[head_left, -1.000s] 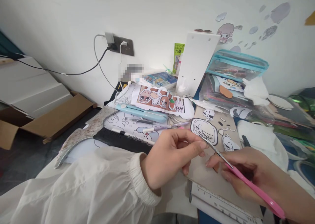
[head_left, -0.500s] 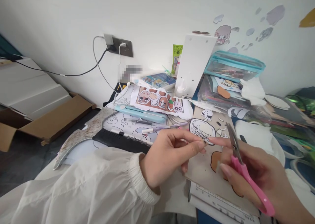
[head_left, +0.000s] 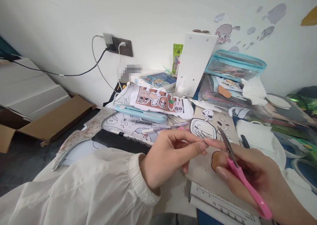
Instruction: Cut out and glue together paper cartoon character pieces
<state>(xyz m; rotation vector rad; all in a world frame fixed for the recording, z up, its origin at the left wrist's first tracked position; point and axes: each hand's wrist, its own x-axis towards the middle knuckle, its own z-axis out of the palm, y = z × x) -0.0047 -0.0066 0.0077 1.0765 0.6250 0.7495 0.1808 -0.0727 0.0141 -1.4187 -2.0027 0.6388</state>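
My left hand (head_left: pixel 173 152) is closed in a pinch, thumb against forefinger. Whatever lies between those fingertips is too small to make out. In my right hand (head_left: pixel 260 169) are pink-handled scissors (head_left: pixel 237 170), their blades pointing up and away from me. The right forefinger reaches out and touches the left fingertips. Beneath both hands lies a beige board (head_left: pixel 205 172) with paper cutouts on it. Among these are a black-outlined cartoon drawing (head_left: pixel 203 128) and an orange-brown cutout (head_left: pixel 216 160), partly hidden by my right hand.
Behind the hands lie a printed cartoon sheet (head_left: pixel 160 101), a light-blue case (head_left: pixel 141 113) and pens. A white upright stand (head_left: pixel 195 65) is at the back, with a turquoise zip pouch (head_left: pixel 235 65) beside it. Rolls of tape (head_left: pixel 305 169) lie right. An open cardboard box (head_left: pixel 56 119) sits left.
My right hand and the scissors have shifted slightly left, and the forefinger now presses against the left fingertips. A small dark bit at the left fingertips no longer shows clearly.
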